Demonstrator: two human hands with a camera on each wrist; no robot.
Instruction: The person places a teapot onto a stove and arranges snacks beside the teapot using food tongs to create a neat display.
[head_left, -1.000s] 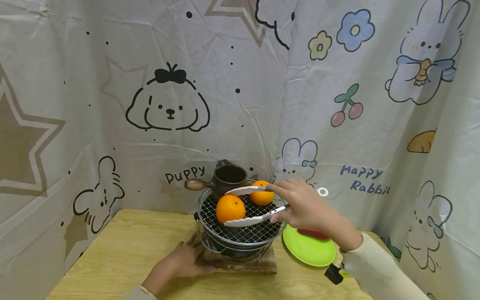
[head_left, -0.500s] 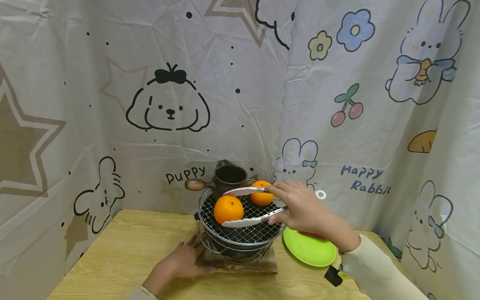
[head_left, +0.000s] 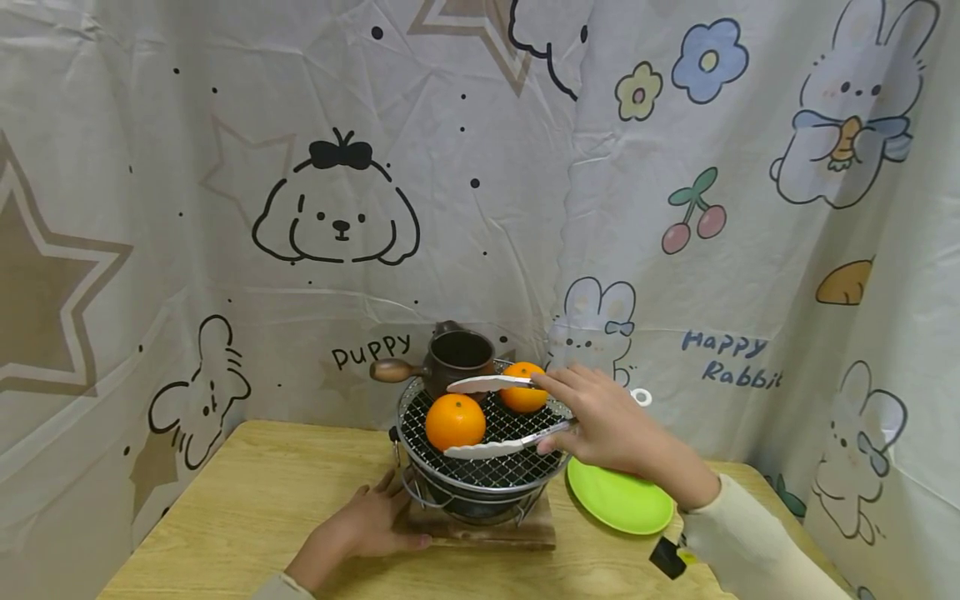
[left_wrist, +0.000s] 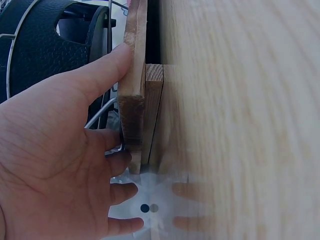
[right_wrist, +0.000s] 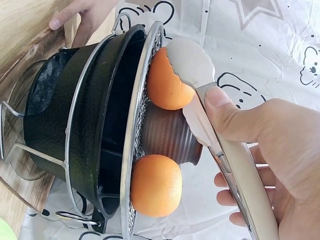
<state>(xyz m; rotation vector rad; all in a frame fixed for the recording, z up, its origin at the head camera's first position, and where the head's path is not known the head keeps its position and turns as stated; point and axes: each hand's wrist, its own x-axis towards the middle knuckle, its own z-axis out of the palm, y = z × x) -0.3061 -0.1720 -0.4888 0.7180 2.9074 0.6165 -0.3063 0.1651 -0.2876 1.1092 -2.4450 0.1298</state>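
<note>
Tongs [head_left: 498, 417] gripped by right hand [head_left: 611, 421], tips spread beside orange [head_left: 455, 422] on grill [head_left: 480, 467]; wooden base [head_left: 480, 531] touched by left hand [head_left: 360, 525], fingers relaxed.

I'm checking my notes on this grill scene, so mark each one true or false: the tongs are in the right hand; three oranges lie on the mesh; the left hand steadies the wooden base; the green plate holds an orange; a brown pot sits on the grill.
1. The right hand holds the white tongs: true.
2. Three oranges lie on the round wire mesh: false, only two, the nearer orange and the farther orange.
3. The left hand rests against the wooden base: true.
4. The lime-green plate holds an orange: false, none there.
5. The brown clay pot sits on the grill: true.
</note>
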